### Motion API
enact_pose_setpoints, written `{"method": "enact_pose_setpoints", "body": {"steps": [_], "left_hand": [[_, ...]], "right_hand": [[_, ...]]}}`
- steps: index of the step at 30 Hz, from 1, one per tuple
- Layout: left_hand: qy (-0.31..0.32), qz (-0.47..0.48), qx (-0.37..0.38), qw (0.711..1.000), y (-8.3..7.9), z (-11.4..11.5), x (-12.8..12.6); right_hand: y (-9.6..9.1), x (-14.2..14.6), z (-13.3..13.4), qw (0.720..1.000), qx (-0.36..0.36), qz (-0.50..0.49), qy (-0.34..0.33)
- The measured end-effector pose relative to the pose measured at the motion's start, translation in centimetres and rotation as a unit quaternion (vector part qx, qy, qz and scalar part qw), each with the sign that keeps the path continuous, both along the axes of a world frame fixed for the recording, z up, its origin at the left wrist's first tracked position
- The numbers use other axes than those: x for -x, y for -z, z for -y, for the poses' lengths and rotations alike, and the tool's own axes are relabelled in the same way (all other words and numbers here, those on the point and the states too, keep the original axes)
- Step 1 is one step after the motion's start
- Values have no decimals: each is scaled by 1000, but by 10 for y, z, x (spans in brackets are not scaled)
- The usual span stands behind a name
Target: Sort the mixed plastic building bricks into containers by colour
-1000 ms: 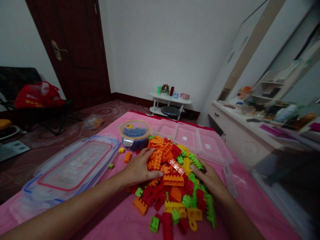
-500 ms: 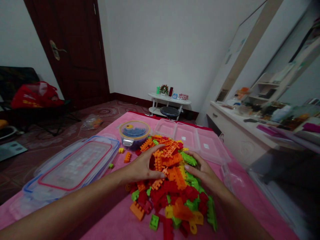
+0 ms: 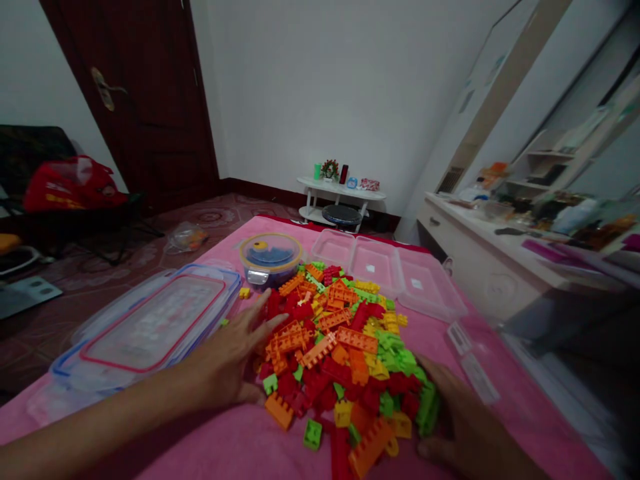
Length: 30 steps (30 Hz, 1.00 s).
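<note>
A heap of plastic building blocks (image 3: 330, 360) in orange, red, green and yellow lies spread on a pink cloth (image 3: 210, 447). My left hand (image 3: 233, 357) is at the heap's left side, fingers spread around its edge and holding nothing that I can see. On the opposite side, my right hand (image 3: 450, 413) curves around the right edge, thumb and fingers apart beside green blocks (image 3: 427, 407). A loose orange block (image 3: 279, 411) and a green block (image 3: 313, 435) sit at the near edge of the heap.
Behind the heap stands a round clear container (image 3: 270, 257) with blue contents. Several clear trays (image 3: 375, 267) stand at the back right. Stacked lids (image 3: 150, 327) with blue and red rims lie at left. A clear plastic box (image 3: 493, 367) rests at right.
Both hands have moved from the top of the pile out to its two sides. The orange blocks between them have dropped and spread over the heap.
</note>
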<state>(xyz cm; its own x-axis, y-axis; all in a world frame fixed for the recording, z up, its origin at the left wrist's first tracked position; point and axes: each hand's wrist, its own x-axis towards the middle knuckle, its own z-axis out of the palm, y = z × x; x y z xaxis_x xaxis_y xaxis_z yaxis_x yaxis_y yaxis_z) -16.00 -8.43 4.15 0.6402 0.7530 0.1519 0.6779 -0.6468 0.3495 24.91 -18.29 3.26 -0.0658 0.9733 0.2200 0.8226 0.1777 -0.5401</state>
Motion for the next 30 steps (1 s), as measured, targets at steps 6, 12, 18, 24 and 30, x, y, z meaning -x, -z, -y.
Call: {"method": "enact_pose_setpoints", "body": {"steps": [6, 12, 18, 24, 30], "left_hand": [[47, 89, -21, 995, 8, -11, -50], [27, 164, 0, 986, 1, -20, -79], [41, 202, 72, 976, -48, -24, -86], [-30, 175, 0, 984, -68, -42, -48], [-169, -3, 36, 985, -31, -50, -34]], "right_hand": [[-2, 45, -35, 992, 72, -92, -49], [5, 76, -58, 906, 92, -408, -60], [-42, 93, -62, 869, 120, -458, -144], [-67, 41, -73, 947, 146, -270, -98], [-15, 3, -108, 990, 49, -110, 71]]}}
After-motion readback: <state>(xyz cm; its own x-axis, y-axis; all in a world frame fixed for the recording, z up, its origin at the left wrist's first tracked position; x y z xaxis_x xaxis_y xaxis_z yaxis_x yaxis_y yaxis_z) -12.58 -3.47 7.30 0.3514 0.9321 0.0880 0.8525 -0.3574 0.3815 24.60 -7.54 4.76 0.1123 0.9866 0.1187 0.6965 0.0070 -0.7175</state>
